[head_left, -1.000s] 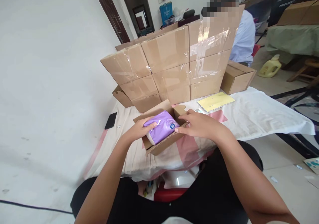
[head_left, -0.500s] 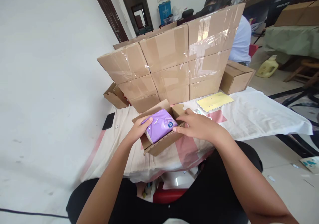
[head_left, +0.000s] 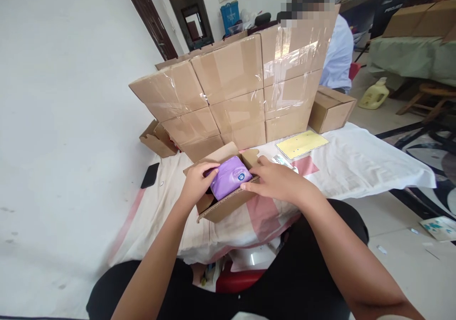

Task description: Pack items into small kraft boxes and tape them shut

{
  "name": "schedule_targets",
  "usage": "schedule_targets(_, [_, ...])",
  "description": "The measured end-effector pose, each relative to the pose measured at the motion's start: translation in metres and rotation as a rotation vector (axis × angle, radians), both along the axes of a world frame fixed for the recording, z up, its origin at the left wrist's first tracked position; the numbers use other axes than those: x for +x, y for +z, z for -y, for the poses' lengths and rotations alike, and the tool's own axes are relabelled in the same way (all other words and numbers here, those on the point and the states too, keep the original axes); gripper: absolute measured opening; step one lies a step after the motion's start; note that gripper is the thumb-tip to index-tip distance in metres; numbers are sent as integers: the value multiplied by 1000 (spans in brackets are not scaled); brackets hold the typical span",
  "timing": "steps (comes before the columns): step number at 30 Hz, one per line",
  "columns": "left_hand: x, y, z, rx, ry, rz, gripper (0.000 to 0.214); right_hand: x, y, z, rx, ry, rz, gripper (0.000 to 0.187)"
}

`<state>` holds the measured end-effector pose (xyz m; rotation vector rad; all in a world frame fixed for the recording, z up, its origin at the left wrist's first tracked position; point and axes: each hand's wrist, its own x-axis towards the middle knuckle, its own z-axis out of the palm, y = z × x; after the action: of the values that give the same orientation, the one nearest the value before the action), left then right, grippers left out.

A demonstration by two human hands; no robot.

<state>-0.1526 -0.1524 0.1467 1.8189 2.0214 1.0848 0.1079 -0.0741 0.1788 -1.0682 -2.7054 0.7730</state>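
A purple plastic-wrapped soft pack (head_left: 230, 177) with a round blue mark lies tilted inside an open cardboard box (head_left: 225, 207) on the cloth-covered table. My left hand (head_left: 198, 182) holds the pack's left end, its thumb over the purple film and its fingers at the far side. At the box's right end, my right hand (head_left: 272, 180) grips around the near corner. Its thumb lies along the near rim and touches the pack's edge, with the fingertips bent by the pack's right end. The lower part of the pack is hidden by the box wall.
Behind the box stands a wall of taped cardboard boxes (head_left: 235, 104). A yellow sheet (head_left: 302, 144) and a closed box (head_left: 331, 108) are to the right, a black phone (head_left: 150, 175) and a small open box (head_left: 156, 139) to the left. A person (head_left: 337, 54) sits beyond.
The purple pack sits lower in the box, and its left end has shifted inward. My left hand has moved up along that end. The whole view has shifted slightly.
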Motion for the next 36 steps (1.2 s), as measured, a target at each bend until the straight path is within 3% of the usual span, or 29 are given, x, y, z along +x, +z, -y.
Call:
schedule_targets(13, [8, 1, 0, -236, -89, -277, 28, 1, -1, 2, -30, 8, 0, 61])
schedule_targets(21, [17, -13, -3, -490, -187, -497, 21, 1, -3, 1, 9, 23, -19, 56])
schedule_targets(36, [22, -19, -3, -583, -131, -541, 12, -1, 4, 2, -51, 35, 10, 53])
